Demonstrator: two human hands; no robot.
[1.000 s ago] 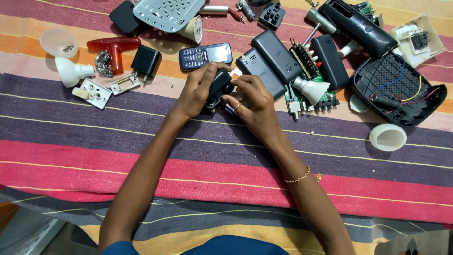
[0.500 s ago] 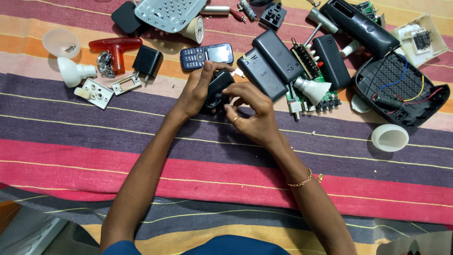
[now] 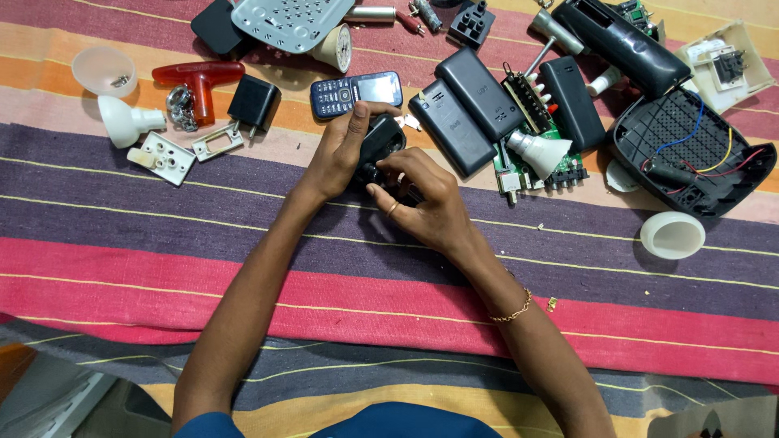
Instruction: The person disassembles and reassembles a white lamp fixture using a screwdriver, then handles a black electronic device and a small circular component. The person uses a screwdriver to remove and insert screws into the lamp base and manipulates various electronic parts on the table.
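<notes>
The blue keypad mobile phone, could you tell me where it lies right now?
In the head view, the blue keypad mobile phone lies on the striped cloth just beyond the left hand, right of the black plug adapter.

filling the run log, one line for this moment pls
left hand: holds small black device | right hand: fingers on it | mobile phone just beyond | striped mat

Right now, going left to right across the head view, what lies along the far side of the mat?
Clear bowl → white bulb → red T-handle tool → black plug adapter → blue keypad phone → black battery cases → open black shell with wires.
</notes>
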